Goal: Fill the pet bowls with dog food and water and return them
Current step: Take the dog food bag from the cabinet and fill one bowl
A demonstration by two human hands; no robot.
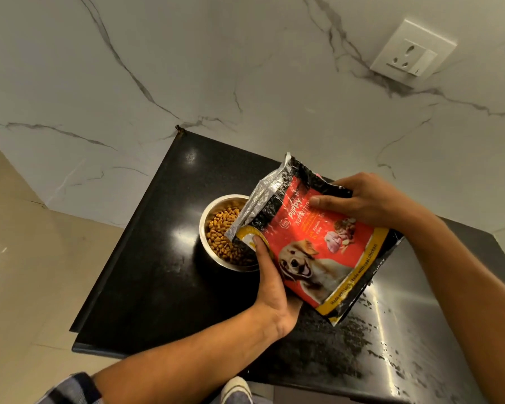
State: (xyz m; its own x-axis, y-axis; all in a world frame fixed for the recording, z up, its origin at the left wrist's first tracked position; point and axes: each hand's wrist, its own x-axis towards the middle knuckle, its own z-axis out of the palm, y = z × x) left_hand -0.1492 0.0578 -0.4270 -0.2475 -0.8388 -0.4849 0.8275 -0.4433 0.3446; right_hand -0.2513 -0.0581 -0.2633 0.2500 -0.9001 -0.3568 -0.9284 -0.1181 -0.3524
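1. While both hands grip the dog food bag (312, 243), the left hand (270, 282) clamps its lower left edge: thumb pressed flat on the printed front near the yellow corner, other fingers hidden behind the bag.
2. Right hand (368, 199) closes over the bag's upper right edge, at about 2 o'clock from the left hand; thumb lies across the red front, fingers wrap around the back.
3. Bag is red and black with a yellow border, a dog photo, and "PUPPY" printed on it. It is tilted, silver-lined open mouth (257, 199) pointing toward 10 o'clock and down, bottom end toward 4 o'clock.
4. Bag mouth hangs over the right side of the steel bowl (209, 228), covering part of its rim. Cannot tell whether the mouth touches the bowl.
5. Bowl sits on the black countertop (146, 272), at 10 o'clock from the left hand, near the counter's left edge.
6. Brown kibble (223, 228) lies in the bowl, covering the visible part of its bottom; right portion hidden by the bag.
7. Countertop is glossy, speckled, with glare patches at 5 o'clock from the bag.
8. White marble-look wall (216, 68) with grey veins runs behind the counter at 12 o'clock.
9. White wall socket (411, 52) sits at 1 o'clock, well apart from the bag.
10. Beige floor tiles (21, 258) at 9 o'clock; a checked sleeve (70, 389) and a shoe (236, 389) at 6 o'clock.
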